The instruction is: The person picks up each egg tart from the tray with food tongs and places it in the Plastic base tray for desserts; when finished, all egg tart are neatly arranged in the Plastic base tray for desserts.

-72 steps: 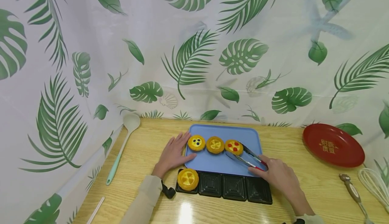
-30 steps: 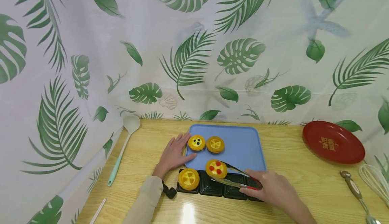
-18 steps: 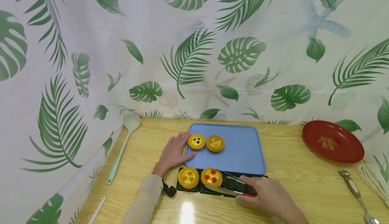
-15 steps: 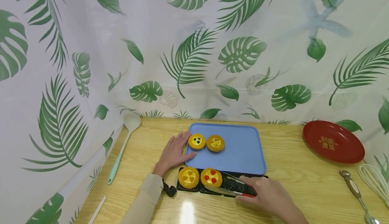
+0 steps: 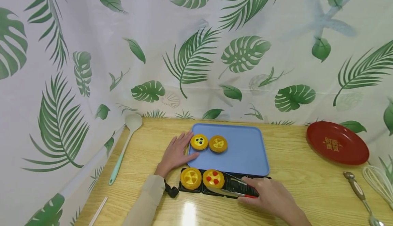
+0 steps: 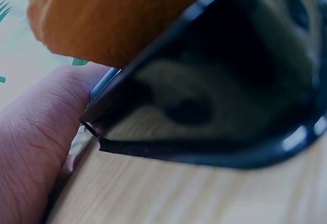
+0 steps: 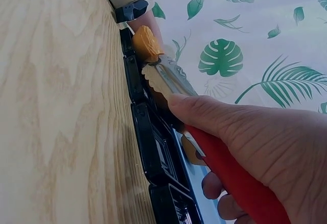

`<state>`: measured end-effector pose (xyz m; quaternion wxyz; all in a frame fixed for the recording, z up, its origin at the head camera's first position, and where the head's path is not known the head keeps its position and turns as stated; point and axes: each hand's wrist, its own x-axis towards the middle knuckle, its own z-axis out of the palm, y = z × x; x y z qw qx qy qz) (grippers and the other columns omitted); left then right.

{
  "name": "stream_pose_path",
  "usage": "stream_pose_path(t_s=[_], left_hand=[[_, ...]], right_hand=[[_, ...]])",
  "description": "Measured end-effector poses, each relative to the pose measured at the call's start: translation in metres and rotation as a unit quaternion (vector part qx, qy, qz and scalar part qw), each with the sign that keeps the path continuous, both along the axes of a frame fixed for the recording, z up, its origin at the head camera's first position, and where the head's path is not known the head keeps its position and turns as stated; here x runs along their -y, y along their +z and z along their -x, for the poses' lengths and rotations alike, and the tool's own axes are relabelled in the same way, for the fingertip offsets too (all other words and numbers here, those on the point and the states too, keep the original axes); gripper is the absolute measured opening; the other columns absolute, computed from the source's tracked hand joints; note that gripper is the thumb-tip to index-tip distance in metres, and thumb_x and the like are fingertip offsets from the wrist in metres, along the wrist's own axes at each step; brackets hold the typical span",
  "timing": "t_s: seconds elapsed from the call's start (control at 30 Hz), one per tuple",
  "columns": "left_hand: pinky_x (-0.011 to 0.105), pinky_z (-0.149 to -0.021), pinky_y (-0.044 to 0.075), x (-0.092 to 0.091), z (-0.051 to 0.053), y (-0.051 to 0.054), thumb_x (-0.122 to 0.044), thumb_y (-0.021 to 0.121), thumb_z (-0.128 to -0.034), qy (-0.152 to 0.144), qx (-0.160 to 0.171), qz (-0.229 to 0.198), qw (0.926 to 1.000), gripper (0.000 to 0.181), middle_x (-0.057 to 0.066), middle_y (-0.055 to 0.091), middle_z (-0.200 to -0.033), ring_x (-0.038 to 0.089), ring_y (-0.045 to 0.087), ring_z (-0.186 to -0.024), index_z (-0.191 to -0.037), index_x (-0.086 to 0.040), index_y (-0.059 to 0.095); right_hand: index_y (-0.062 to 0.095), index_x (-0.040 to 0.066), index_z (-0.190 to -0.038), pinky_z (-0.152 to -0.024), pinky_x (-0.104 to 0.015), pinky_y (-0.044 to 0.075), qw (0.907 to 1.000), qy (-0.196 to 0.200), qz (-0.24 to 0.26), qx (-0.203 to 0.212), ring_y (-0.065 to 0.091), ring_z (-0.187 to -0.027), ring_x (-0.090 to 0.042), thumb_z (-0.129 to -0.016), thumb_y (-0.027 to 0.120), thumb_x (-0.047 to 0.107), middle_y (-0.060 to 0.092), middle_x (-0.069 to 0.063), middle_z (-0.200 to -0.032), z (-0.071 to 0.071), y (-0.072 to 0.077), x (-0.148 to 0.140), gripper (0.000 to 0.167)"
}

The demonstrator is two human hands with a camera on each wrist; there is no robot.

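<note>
My right hand (image 5: 270,195) grips red-handled metal tongs (image 5: 230,192), whose arms lie on either side of an egg tart with red dots (image 5: 213,179). That tart sits in the second compartment of a black sectioned tray (image 5: 236,186). Beside it, in the leftmost compartment, is a tart with yellow wedges (image 5: 191,178). My left hand (image 5: 174,152) rests with fingers extended on the left edge of a blue tray (image 5: 245,151). Two tarts stay on the blue tray: one with dark dots (image 5: 199,141) and one with pale wedges (image 5: 218,144). The right wrist view shows the red tong handle (image 7: 230,175) in my grasp.
A slotless white ladle with a mint handle (image 5: 122,151) lies at the left, with chopsticks (image 5: 99,210) nearer me. At the right are a red oval plate (image 5: 337,143), a brown-handled utensil (image 5: 357,193) and a whisk (image 5: 379,183). A leaf-patterned curtain stands behind.
The red-dotted tart has gone from the blue tray into the black tray's second compartment, carried by the tongs in my right hand. My left hand has stayed at the blue tray's edge.
</note>
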<state>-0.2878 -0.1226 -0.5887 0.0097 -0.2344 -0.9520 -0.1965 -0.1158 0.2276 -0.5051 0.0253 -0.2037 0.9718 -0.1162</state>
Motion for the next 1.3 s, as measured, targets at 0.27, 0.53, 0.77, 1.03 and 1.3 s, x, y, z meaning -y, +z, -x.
stream_pose_path(t_s=[0.27, 0.53, 0.77, 1.03, 1.3], left_hand=[[0.047, -0.130, 0.012, 0.000, 0.001, -0.001, -0.079, 0.048, -0.0936, -0.001, -0.004, 0.004, 1.0000, 0.099, -0.007, 0.017, -0.175, 0.019, 0.013, -0.161, -0.169, -0.024, 0.017], [0.046, -0.130, 0.011, 0.001, 0.000, 0.000, -0.079, 0.048, -0.0937, 0.000, -0.004, 0.008, 1.0000, 0.098, -0.008, 0.016, -0.174, 0.019, 0.013, -0.161, -0.169, -0.024, 0.017], [0.048, -0.130, 0.012, 0.000, 0.001, 0.000, -0.077, 0.050, -0.0938, -0.002, -0.004, -0.008, 1.0000, 0.098, -0.008, 0.017, -0.174, 0.020, 0.014, -0.161, -0.169, -0.024, 0.018], [0.048, -0.130, 0.013, 0.001, 0.002, -0.002, -0.079, 0.050, -0.0932, -0.004, -0.009, -0.012, 0.9999, 0.099, -0.006, 0.020, -0.174, 0.021, 0.017, -0.161, -0.169, -0.023, 0.020], [0.049, -0.130, 0.012, 0.001, 0.001, 0.000, -0.078, 0.050, -0.0935, -0.005, -0.009, -0.013, 0.9999, 0.098, -0.003, 0.021, -0.174, 0.024, 0.018, -0.161, -0.169, -0.022, 0.020]], right_hand=[[0.075, 0.026, -0.128, -0.053, -0.026, 0.044, 0.9992, -0.021, -0.006, 0.033, 0.053, -0.065, -0.001, -0.079, 0.068, 0.082, 0.076, 0.009, -0.090, 0.000, 0.005, 0.003, 0.075], [0.073, 0.026, -0.134, -0.053, -0.025, 0.038, 0.9973, -0.051, 0.030, 0.043, 0.045, -0.063, -0.003, -0.074, 0.070, 0.084, 0.067, 0.011, -0.077, 0.000, 0.013, 0.001, 0.084], [0.072, 0.023, -0.135, -0.050, -0.022, 0.017, 0.9958, -0.045, 0.079, -0.012, 0.019, -0.053, -0.001, -0.078, 0.072, 0.079, 0.028, 0.016, -0.059, 0.002, 0.018, -0.008, 0.080], [0.074, 0.016, -0.130, -0.047, -0.022, 0.017, 0.9935, -0.060, 0.075, -0.060, 0.022, -0.051, -0.001, -0.078, 0.080, 0.070, 0.031, 0.014, -0.059, 0.017, 0.017, -0.020, 0.075], [0.070, 0.015, -0.115, -0.047, -0.025, 0.019, 0.9928, -0.080, 0.060, -0.067, 0.027, -0.051, -0.007, -0.080, 0.078, 0.071, 0.033, 0.009, -0.061, 0.038, 0.010, -0.022, 0.067]])
